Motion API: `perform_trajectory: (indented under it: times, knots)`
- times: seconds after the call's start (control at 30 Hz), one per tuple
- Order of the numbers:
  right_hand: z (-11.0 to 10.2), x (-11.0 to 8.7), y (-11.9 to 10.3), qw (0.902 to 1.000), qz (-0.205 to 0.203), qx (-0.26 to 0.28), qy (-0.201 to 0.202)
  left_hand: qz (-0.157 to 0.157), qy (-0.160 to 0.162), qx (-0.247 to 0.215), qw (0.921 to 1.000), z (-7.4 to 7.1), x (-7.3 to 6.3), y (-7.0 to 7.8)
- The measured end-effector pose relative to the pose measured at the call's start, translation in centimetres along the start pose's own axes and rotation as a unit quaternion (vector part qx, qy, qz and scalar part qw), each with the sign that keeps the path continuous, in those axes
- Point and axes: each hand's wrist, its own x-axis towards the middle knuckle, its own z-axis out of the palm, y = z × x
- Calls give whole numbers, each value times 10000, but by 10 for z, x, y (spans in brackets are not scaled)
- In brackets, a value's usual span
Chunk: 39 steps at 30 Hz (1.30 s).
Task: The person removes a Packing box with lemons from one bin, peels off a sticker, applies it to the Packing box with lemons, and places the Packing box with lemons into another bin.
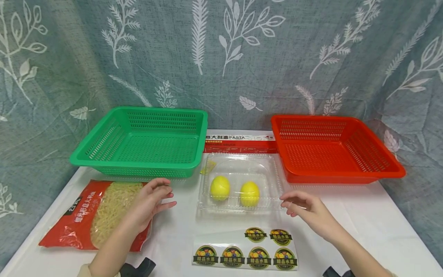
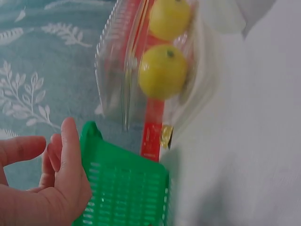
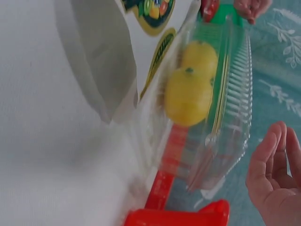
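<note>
A clear plastic clamshell box [image 1: 238,167] stands mid-table with its lid down, holding two yellow lemon-like fruits [image 1: 220,188]. My left hand [image 1: 149,201] hovers left of the box, over the right side of the red pasta bag [image 1: 74,219], fingers loosely bent and holding nothing. Just off the box's right edge is my right hand [image 1: 306,207], relaxed and bare of any object; the right wrist view shows a gap between this hand [image 3: 277,174] and the box [image 3: 235,136]. In front of the box lies a sheet of round fruit stickers [image 1: 245,257].
A green basket [image 1: 138,169] stands at the back left, a red basket [image 1: 332,175] at the back right. Between them lies a red and white pasta box [image 1: 240,144]. A small yellow piece [image 1: 208,167] sits by the clear box's left edge. A patterned curtain [image 1: 221,88] hangs behind.
</note>
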Motion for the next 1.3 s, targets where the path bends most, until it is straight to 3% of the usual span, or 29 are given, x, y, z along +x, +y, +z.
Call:
perform_trajectory:
  times: [0.3, 0.6, 0.73, 0.9, 1.0, 1.23, 1.3]
  knots:
    - [12, 0, 4, 9988, -37, 121, -467, -65, -322, 400, 9987, 15, -8, -3]
    - [21, 2, 8, 9965, 254, 0, -797, 71, -577, 909, 9942, 28, -14, -4]
    - [24, 2, 10, 9947, 308, -70, -977, 329, -988, 1084, 9886, 31, -13, -7]
    - [27, 3, 10, 9926, 268, 47, -1185, 410, -1425, 1332, 9799, 37, -13, -8]
    - [28, 2, 9, 9910, 246, 106, -1312, 571, -1643, 1619, 9714, 44, -15, -9]
    - [34, 2, 11, 9853, 317, -30, -1680, 1438, -1926, 2800, 9294, 62, -19, -11]
    - [35, 2, 13, 9834, 353, -81, -1780, 1565, -2007, 2938, 9214, 68, -20, -11]
